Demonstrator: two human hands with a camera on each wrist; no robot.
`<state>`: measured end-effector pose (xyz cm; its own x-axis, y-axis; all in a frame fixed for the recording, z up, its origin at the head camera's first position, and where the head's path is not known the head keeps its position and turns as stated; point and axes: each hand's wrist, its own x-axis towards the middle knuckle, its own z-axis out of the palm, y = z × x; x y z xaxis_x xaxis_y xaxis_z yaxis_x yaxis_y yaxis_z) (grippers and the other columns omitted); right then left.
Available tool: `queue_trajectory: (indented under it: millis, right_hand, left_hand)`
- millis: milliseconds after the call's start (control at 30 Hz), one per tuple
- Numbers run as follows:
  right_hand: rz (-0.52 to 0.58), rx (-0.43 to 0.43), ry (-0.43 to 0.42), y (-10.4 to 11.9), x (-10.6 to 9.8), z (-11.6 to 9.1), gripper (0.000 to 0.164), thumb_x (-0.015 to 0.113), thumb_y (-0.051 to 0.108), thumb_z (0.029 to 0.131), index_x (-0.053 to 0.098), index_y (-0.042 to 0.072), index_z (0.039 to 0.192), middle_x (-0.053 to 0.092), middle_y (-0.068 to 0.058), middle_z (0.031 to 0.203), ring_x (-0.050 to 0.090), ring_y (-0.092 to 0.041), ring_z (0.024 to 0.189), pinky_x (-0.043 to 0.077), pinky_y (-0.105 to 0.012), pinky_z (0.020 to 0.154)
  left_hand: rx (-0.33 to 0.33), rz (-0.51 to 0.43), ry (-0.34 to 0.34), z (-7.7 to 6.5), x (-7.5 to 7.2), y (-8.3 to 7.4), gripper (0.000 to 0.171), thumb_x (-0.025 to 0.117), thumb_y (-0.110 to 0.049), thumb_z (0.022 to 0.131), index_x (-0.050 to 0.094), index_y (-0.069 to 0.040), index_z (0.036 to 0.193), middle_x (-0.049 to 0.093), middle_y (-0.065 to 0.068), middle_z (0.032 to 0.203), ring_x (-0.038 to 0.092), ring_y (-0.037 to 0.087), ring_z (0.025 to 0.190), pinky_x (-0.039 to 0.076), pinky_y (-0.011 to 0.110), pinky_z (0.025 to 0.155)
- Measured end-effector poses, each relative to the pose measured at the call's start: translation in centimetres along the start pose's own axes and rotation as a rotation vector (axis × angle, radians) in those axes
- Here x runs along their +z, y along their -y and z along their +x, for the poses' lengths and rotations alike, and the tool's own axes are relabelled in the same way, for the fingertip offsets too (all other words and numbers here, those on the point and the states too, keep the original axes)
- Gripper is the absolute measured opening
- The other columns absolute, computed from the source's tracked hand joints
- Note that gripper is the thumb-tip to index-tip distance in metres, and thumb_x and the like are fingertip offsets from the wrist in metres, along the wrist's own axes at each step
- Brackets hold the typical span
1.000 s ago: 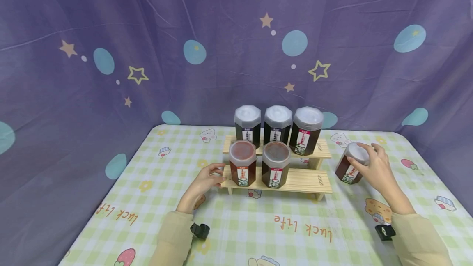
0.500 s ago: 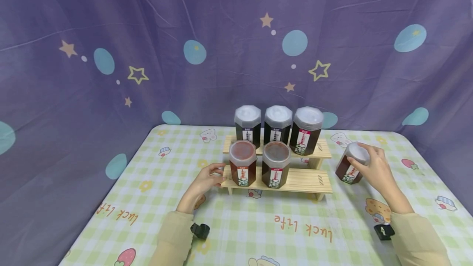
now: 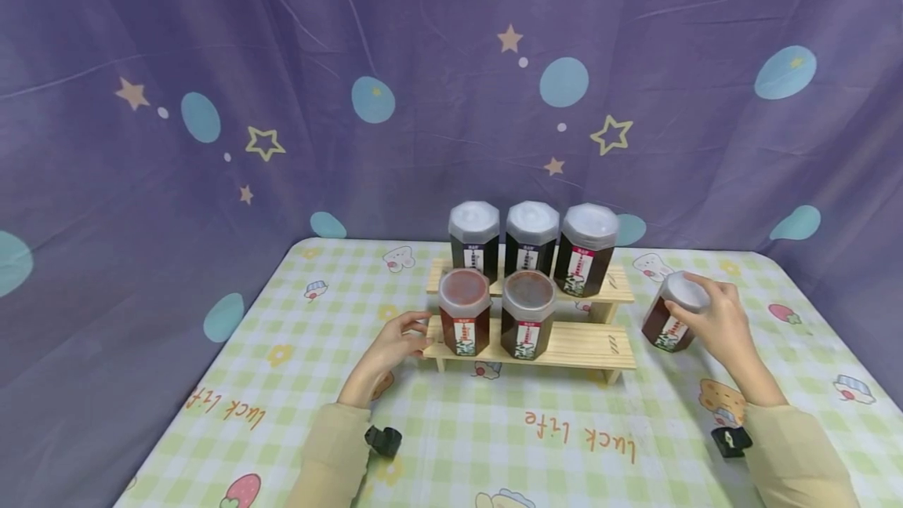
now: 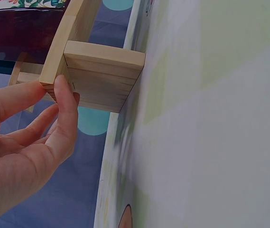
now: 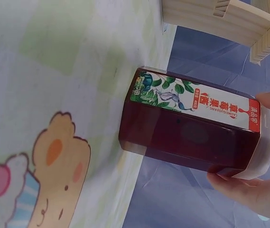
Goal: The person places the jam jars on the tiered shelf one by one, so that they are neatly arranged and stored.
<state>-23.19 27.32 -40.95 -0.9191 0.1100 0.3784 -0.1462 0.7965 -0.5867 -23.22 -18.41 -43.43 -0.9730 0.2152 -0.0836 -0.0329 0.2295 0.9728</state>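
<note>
My right hand [image 3: 719, 328] grips a dark red jam jar [image 3: 661, 325] around its white lid, to the right of the two-step wooden rack [image 3: 582, 343]. In the right wrist view the jar's [image 5: 187, 137] label shows leaves and red lettering, and its base is right at the tablecloth. My left hand [image 3: 391, 343] pinches the left end of the rack's lower step, thumb and fingers on the board edge [image 4: 54, 61] in the left wrist view. On that lower step stand an orange-red jar [image 3: 463, 313] and a brownish-red jar [image 3: 526, 316], both upright.
Three dark jars with white lids stand on the upper step: a left one [image 3: 473, 241], a middle one [image 3: 531, 237] and a right one [image 3: 585, 249]. A green checked tablecloth [image 3: 494, 429] covers the table. Behind it hangs a purple curtain [image 3: 437, 155].
</note>
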Motion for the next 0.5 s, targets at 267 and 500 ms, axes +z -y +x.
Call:
queue_trajectory:
  millis: [267,500]
  right_hand:
    - [0.005,-0.015,-0.041,0.06,0.11,0.09,0.054,0.068,0.02,0.078,0.048,-0.009,0.118,0.036,-0.038,0.107,0.039,-0.043,0.087,0.04,-0.053,0.057]
    - [0.004,0.009,-0.074,0.05,0.29,0.0,0.053,0.069,0.017,0.076,0.049,-0.011,0.116,0.037,-0.037,0.105,0.04,-0.044,0.088,0.041,-0.055,0.059]
  left_hand:
    - [-0.009,-0.008,-0.001,-0.08,0.01,-0.14,0.049,0.057,0.003,0.08,0.04,0.008,0.127,0.049,0.02,0.102,0.056,0.012,0.067,0.053,0.035,0.065]
    - [-0.006,0.001,0.0,0.11,0.05,0.05,0.049,0.056,0.003,0.081,0.04,0.007,0.127,0.049,0.019,0.101,0.055,0.011,0.066,0.053,0.031,0.063]
